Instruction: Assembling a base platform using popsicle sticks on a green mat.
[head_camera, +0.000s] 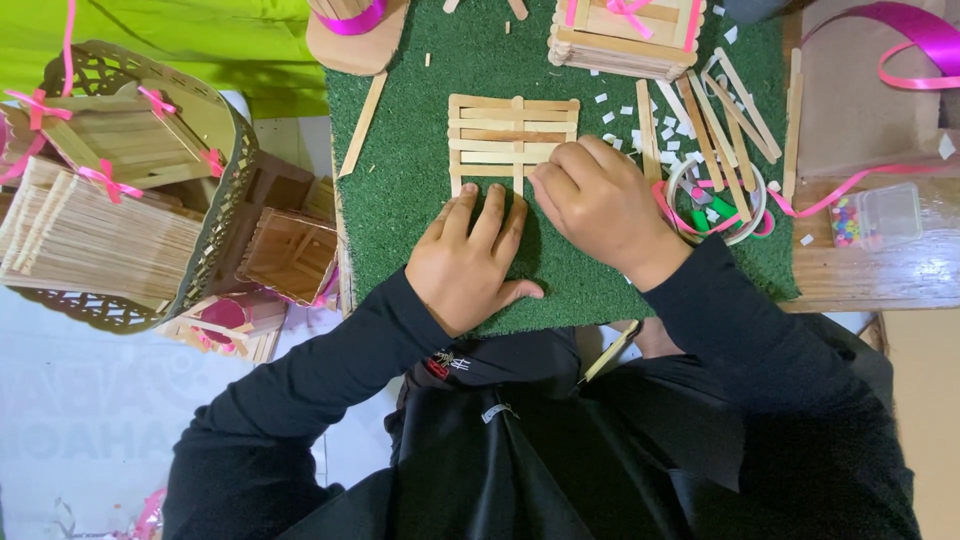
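A flat panel of craft sticks (512, 138) lies near the middle of the green turf mat (400, 200), slightly toward its far edge. Several horizontal sticks are laid across three upright ones, so the grid looks largely assembled; its near row, under the fingers, seems the part in hand, and I judge the panel not yet finished or joined to anything.

The left hand (468, 262) lies flat and open on the mat, fingertips touching the panel's near edge. The right hand (600, 205) is curled, its fingertips pressing on the panel's near right corner; whether it pinches a stick I cannot tell.

Loose craft sticks (720, 125) and small white scraps lie toward the mat's right edge, beside a roll of tape (752, 205) with pink ribbon (900, 50) trailing past it. At the far edge stands a finished stick box (620, 40) tied with pink ribbon.

Off the mat's right edge, a small clear plastic box (880, 215) holds coloured beads at one end. Off the left edge, a gold lattice basket (215, 200) holds bundled sticks and stick-built pieces with pink bows; more stick boxes (290, 255) sit beside it.
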